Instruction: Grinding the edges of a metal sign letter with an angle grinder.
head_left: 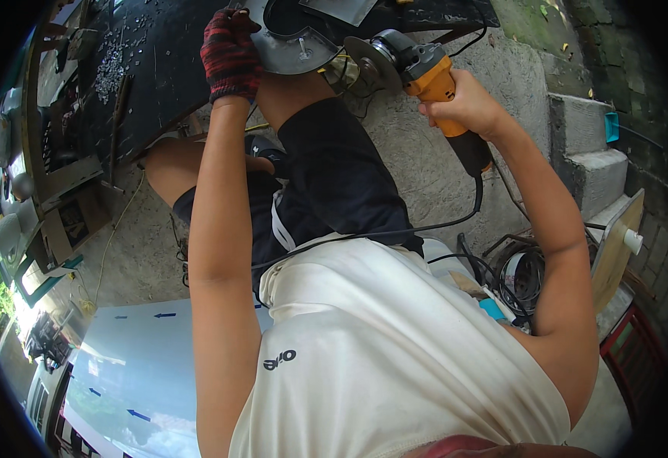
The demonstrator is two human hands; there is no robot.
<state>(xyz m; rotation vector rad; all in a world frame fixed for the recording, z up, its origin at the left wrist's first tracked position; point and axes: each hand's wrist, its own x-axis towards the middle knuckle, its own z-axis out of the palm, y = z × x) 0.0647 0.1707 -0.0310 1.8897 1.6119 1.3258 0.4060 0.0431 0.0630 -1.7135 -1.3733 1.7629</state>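
Note:
My left hand (232,57), in a red and black knitted glove, is closed at the left edge of a curved, hook-shaped piece of grey sheet metal (284,55). This piece lies at the table's near edge, above my knee. In my bare right hand (469,105) is an orange and black angle grinder (431,74), its handle wrapped by my fingers. The grinder's disc (372,64) stands close by the right end of the metal; whether they touch I cannot tell. A black cord (433,226) runs from the grinder across my lap.
Small metal scraps (112,67) and a rusty bar (120,103) lie on the black table (169,57). Another flat metal sheet (341,9) sits at the far side. Concrete steps (595,172) rise at right; coiled cable (523,278) lies beside me. A large pale panel (135,359) is at lower left.

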